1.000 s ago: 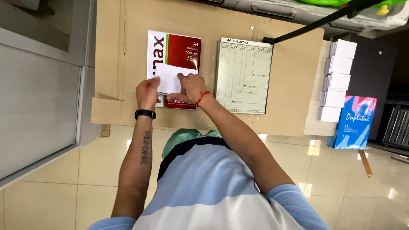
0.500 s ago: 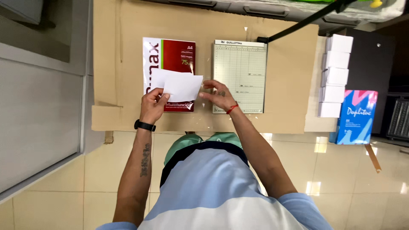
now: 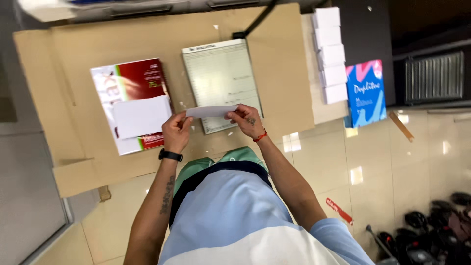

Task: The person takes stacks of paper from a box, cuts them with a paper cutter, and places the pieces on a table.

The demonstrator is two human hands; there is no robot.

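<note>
I hold a small white strip of paper (image 3: 211, 111) between both hands, above the near edge of a green paper cutter board (image 3: 222, 83). My left hand (image 3: 175, 131), with a black wristband, pinches its left end. My right hand (image 3: 244, 119), with a red thread on the wrist, pinches its right end. A white sheet (image 3: 141, 117) lies on a red-and-white ream of paper (image 3: 131, 98) to the left, apart from my hands.
Everything rests on flattened brown cardboard (image 3: 64, 93) spread over a tiled floor. A column of small white boxes (image 3: 329, 54) stands at the right, beside a blue and pink paper ream (image 3: 365, 92). The cutter's black arm (image 3: 260, 19) points up and away.
The larger white sheet that my hands held over the ream now lies on the ream. Both hands moved right and now hold a narrow strip over the cutter board. The camera view tilted.
</note>
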